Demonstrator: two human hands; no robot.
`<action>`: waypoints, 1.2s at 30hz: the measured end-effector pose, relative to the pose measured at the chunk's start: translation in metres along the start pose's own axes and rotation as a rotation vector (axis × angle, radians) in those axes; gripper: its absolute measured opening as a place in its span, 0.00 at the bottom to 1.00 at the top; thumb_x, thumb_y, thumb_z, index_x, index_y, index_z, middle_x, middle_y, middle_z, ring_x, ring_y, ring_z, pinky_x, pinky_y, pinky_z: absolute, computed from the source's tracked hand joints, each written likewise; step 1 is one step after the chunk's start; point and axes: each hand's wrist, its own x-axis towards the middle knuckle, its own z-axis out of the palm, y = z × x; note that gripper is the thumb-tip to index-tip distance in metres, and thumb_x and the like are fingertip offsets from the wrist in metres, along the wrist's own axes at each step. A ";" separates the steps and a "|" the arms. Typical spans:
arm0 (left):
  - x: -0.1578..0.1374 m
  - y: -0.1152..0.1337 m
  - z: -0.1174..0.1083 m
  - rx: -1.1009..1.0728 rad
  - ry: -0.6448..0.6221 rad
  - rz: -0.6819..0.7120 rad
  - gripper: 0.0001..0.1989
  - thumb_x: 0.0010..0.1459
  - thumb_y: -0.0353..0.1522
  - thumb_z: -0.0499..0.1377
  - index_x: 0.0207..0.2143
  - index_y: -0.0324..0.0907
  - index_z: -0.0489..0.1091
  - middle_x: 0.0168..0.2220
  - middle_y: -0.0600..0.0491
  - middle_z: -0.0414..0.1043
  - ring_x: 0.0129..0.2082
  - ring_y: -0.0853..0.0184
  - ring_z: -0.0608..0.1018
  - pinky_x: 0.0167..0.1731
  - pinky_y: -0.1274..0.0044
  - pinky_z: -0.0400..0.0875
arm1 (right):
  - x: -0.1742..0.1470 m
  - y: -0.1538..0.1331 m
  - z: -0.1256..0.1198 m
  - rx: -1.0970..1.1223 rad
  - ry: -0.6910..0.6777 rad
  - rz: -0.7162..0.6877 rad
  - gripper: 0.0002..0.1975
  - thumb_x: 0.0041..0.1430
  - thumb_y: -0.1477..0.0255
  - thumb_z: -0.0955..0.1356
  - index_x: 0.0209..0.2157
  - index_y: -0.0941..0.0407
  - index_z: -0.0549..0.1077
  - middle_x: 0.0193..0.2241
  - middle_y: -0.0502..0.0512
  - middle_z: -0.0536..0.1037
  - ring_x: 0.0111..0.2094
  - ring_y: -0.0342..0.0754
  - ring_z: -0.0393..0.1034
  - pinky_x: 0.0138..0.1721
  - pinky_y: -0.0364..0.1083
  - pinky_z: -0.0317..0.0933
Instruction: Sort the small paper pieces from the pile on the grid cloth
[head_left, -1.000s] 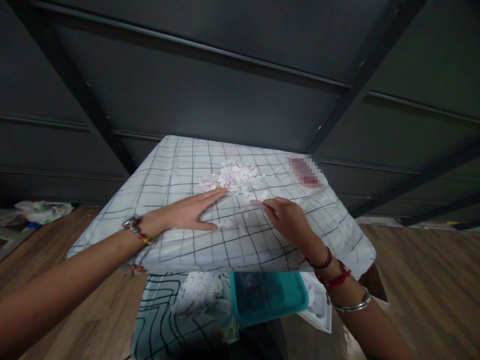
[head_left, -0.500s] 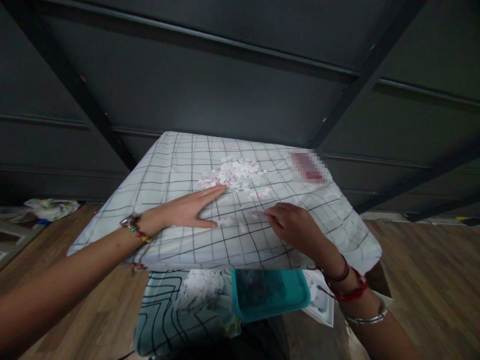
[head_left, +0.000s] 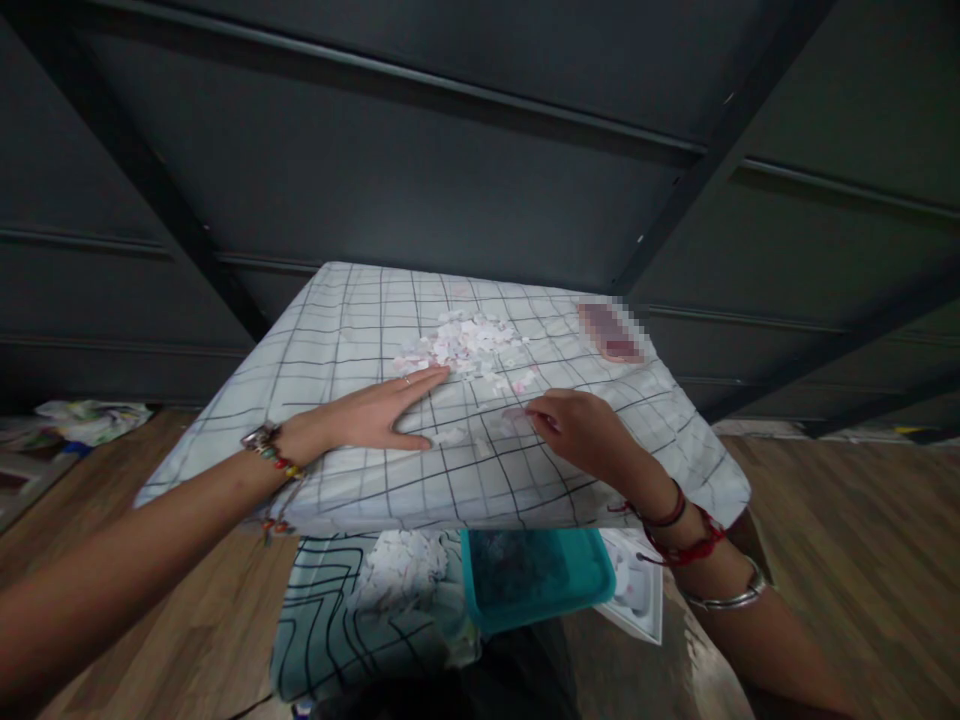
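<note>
My left hand (head_left: 375, 412) lies flat on the white checked cloth (head_left: 322, 320), fingers stretched out and thumb apart. Its fingertips touch the near left edge of a pile of small white and pinkish paper scraps (head_left: 469, 340). My right hand (head_left: 581, 425) is closed in a pinch on a small, pale, see-through piece (head_left: 516, 418), just above the cloth; its exact kind is unclear. Between the hands lie a few loose whitish bits (head_left: 451, 437), near my left thumb.
A blurred-out reddish object (head_left: 611, 332) lies at the table's right. Below the near edge are a teal plastic tub (head_left: 536, 580), a heap of white scraps (head_left: 405, 570) on a green patterned cloth, and a white box (head_left: 637, 590). Dark panels (head_left: 420, 180) stand behind the table.
My right hand has moved slightly up and left with the pinched piece, nearer the scrap pile. My left hand stays flat in place. The whole view has shifted a little.
</note>
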 end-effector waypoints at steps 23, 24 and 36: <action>0.001 -0.005 0.005 0.008 0.001 0.000 0.43 0.54 0.49 0.53 0.62 0.42 0.33 0.63 0.47 0.34 0.61 0.58 0.46 0.59 0.70 0.45 | -0.025 -0.022 -0.014 -0.141 0.053 -0.327 0.10 0.57 0.80 0.59 0.32 0.59 0.71 0.25 0.53 0.70 0.28 0.43 0.61 0.29 0.43 0.53; 0.001 -0.005 0.005 0.013 0.001 -0.002 0.43 0.54 0.49 0.53 0.62 0.41 0.33 0.63 0.47 0.34 0.61 0.58 0.46 0.59 0.70 0.45 | -0.023 -0.023 -0.012 -0.139 0.044 -0.328 0.10 0.57 0.80 0.59 0.31 0.59 0.71 0.25 0.53 0.70 0.28 0.43 0.61 0.29 0.43 0.53; 0.000 -0.003 0.003 0.036 -0.011 -0.010 0.43 0.54 0.51 0.51 0.62 0.41 0.33 0.63 0.47 0.33 0.61 0.57 0.46 0.59 0.70 0.45 | -0.046 -0.009 -0.005 0.035 0.026 -0.349 0.10 0.60 0.77 0.60 0.35 0.59 0.72 0.29 0.54 0.73 0.32 0.43 0.66 0.32 0.41 0.59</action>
